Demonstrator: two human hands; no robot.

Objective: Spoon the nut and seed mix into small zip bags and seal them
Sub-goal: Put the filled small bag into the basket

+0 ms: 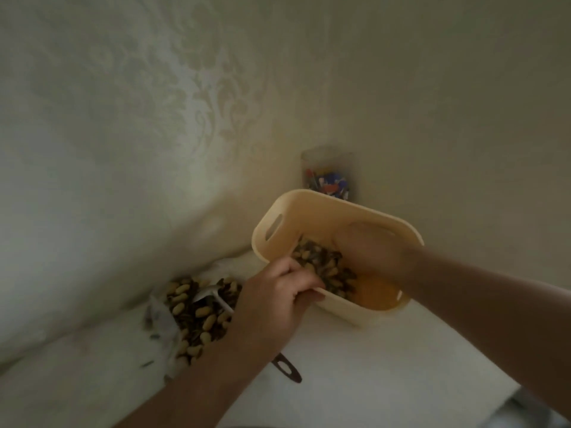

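Gripping the near rim of a cream, round-cornered plastic tub [312, 208], the left hand [275, 301] curls its fingers over the edge, thumb outside. The tub is smooth and matte, with slotted handle holes in its short walls; it sits tilted, its long axis running from the far left corner toward the near right. Inside it, against the near-left wall, lies a heap of nut and seed mix [324, 267] — pale oval peanuts among dark striped seeds — and an orange patch shows on the floor at the tub's near-right end. The right hand [370, 251] reaches down into the tub beside the mix; it is blurred, so whether its fingers hold anything I cannot tell.

Left of the tub, a crinkled clear plastic bag [160, 322] lies open on the white tabletop [370, 366], spilling more of the same mix, with a white plastic spoon [213, 296] resting on that pile. In front of the tub, a dark brown flat handle with a slot [287, 367] pokes out from under the left wrist. Behind the tub stands a clear jar of small coloured pieces [329, 177], close to the damask-patterned wall [185, 103].
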